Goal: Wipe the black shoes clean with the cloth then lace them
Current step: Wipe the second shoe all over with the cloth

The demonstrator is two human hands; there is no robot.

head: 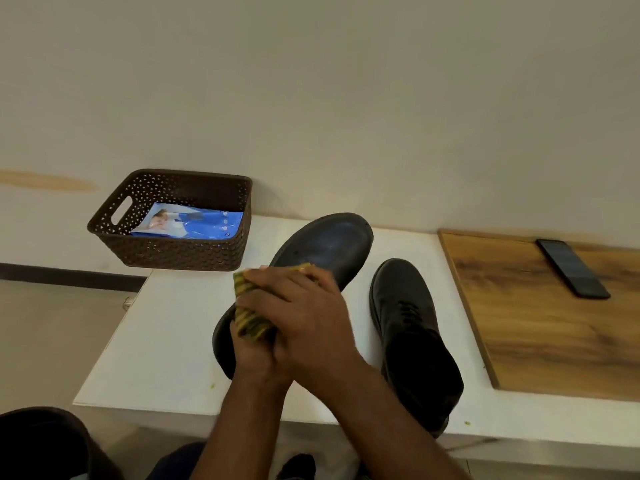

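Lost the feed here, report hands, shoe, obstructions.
Right hand holds cloth against upturned shoe sole. Left hand grips it underneath. Other shoe beside; nothing blocking.

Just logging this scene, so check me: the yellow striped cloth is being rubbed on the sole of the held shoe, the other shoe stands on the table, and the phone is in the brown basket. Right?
Not quite. The phone lies on the wooden board, not in the brown basket, which holds a blue packet. The head view shows this; the rest stands.

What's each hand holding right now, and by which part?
Right hand grips the bunched yellow-green cloth against the sole of the upturned black shoe. Left hand holds that shoe near its heel end; its exact grip is hidden.
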